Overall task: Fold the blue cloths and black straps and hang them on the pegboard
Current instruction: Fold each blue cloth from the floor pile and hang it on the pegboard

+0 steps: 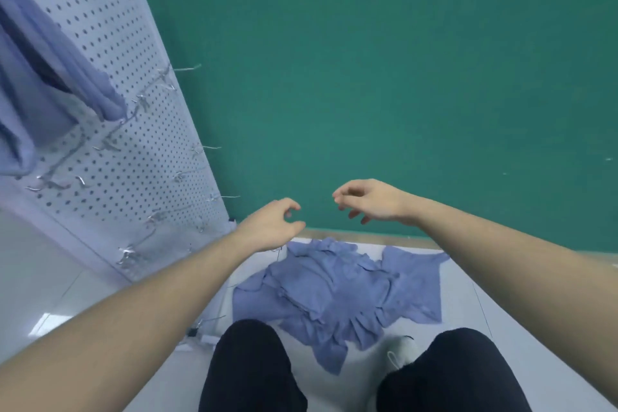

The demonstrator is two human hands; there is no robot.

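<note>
Now, cloths: we see a rumpled heap of blue cloths [337, 294] lying on the pale floor [521, 338] just ahead of our knees, near the foot of the wall; several pieces overlap and we cannot count them
Handling: we judge them light, soft and limp, not fragile; they should sag and bunch when lifted, so we would take one piece by two corners or along one free edge, such as the flat piece on the right of the heap, and draw it clear before folding
Straps: we see no black straps in the heap; they may be buried or out of view
Left hand: our left hand [272, 224] hangs in the air above the far edge of the heap, fingers loosely curled, holding nothing
Right hand: our right hand [371, 199] hovers a little higher and apart from the left, fingers loosely bent downward, also holding nothing
Pegboard: a white pegboard [133, 144] stands to our left, set with metal hooks [214, 146]; one blue cloth [50, 77] already hangs high on it; many lower hooks are free
Progress: we judge the job early, with most cloths unfolded
Room: a green wall [401, 77] faces us; the floor is light and glossy; our dark trouser legs [254, 371] and a white shoe [404, 353] sit at the bottom of the view
</note>
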